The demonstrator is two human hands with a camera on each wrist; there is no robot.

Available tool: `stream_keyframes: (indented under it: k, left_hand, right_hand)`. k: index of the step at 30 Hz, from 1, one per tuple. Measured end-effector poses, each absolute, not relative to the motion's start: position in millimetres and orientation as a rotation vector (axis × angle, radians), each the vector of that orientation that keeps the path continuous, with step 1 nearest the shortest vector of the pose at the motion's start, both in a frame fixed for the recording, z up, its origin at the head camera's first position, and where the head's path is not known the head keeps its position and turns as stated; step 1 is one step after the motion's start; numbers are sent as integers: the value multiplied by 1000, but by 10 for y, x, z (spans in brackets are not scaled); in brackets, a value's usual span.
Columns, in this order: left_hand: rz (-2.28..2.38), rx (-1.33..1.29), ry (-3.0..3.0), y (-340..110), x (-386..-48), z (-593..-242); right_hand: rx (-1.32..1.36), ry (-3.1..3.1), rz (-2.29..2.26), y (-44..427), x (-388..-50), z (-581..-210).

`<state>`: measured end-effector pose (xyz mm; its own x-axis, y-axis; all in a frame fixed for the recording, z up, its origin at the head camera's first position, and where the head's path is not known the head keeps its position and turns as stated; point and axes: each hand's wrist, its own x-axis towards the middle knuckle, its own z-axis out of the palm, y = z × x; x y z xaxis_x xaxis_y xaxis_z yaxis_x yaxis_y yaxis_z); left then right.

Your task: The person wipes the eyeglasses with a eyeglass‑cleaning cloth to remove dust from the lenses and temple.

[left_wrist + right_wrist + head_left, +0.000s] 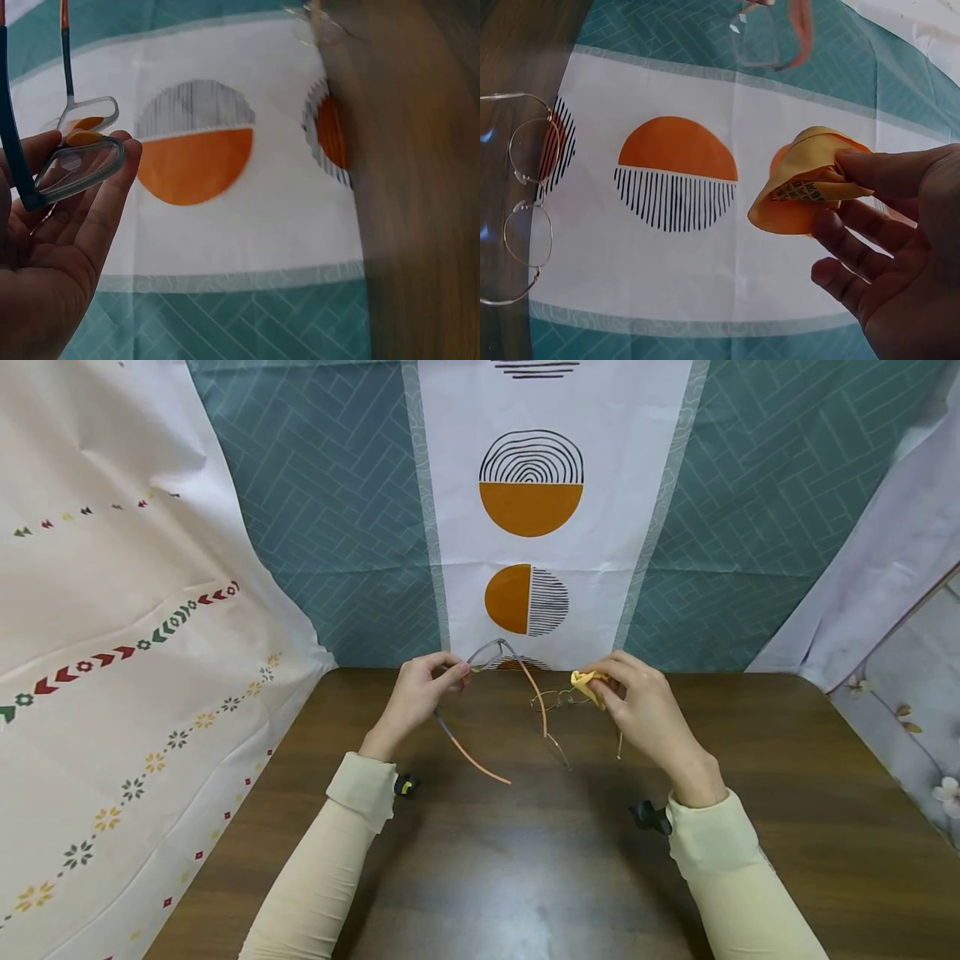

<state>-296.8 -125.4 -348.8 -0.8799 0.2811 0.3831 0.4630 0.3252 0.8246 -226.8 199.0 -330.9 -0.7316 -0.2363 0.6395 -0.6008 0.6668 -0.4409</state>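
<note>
My left hand [422, 693] pinches a pair of eyeglasses [82, 180] by one lens, raised above the far part of the table. Their temples are blue-grey with orange ends and stand unfolded. In my right hand [648, 706], thumb and fingers grip a crumpled yellow cleaning cloth [802, 176] with dark print on it. The cloth is apart from the eyeglasses. Behind and below the right hand, round wire-rimmed glasses [510, 154] lie on the table with their temples open; the hand covers part of them in the head view.
The brown wooden table [465, 852] ends at the back against a teal and white patterned curtain [345, 527]. A cream embroidered cloth [150, 693] hangs along the left side, and a pale floral cloth [900, 718] is at the right.
</note>
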Motion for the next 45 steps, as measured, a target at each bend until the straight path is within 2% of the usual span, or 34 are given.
stream_keyframes:
  k: [18, 45]
  left_hand:
    - [-1094, -810, -2730, -1390, -3248, -3776]
    - [-775, -1031, -2902, -1318, -3496, -4124]
  right_hand:
    - [594, -2388, 882, 2112, -2328, -3324]
    - [495, -2584, 917, 2301, -2653, -3541]
